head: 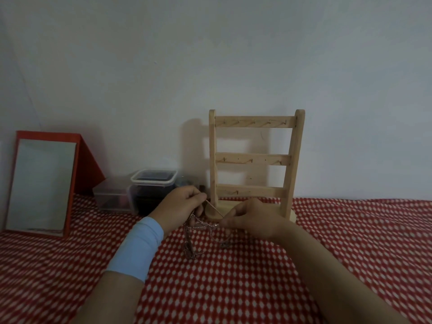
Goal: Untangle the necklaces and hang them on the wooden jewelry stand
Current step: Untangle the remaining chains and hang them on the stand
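Head view: my left hand (184, 204) and right hand (247, 218) each pinch one chain (214, 208), taut, mid-frame.
Risk: pulling harder may knot the necklaces (198, 228) tighter.

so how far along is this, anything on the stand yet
Nothing hung yet: the wooden stand is bare. In hand: the left hand and right hand pinch a chain taut between them, the tangled necklaces dangling onto the cloth. Left: separating them and hanging each.
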A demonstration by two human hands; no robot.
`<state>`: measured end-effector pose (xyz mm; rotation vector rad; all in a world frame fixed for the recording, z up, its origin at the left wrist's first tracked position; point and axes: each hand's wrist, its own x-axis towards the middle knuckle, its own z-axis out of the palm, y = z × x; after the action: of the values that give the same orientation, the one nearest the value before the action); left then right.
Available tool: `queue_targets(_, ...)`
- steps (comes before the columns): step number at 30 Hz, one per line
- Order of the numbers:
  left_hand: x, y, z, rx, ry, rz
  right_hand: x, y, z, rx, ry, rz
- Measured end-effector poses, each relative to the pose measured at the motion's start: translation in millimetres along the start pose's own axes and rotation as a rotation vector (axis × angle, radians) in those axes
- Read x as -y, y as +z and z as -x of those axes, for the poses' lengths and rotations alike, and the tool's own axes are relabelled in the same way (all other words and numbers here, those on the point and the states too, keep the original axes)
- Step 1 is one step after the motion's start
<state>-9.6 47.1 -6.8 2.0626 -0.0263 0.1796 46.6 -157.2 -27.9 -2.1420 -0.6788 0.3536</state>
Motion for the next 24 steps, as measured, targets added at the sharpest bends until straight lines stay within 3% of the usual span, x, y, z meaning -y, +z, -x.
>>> queue_targets(7, 12.1, 2.3, -7.4, -0.078, -0.146, 0.098, -4.3, 3.1, -3.3, 0.007, -0.064, -0.091)
queue_targets(11, 21.1, -3.8, -12.2, -0.105, -0.172, 0.015, -7.4, 3.3, -6.2, -0.016, -0.013, 0.058)
queue_targets(17, 50.5, -23.5, -16.2, -0.235, -0.258, -0.213, -12.2, 1.9, -5.8, 0.073, 0.028, 0.443)
queue_targets(20, 58.8, -30.0, -17.9, -0.268, -0.264, -0.491, -12.5, 4.1, -7.8, 0.088, 0.033, 0.537)
queue_targets(24, 47.6, -22.4, -14.6, -0.175, -0.282, -0.794, -13.6, 3.2, -8.2, 0.078, 0.029, 0.578)
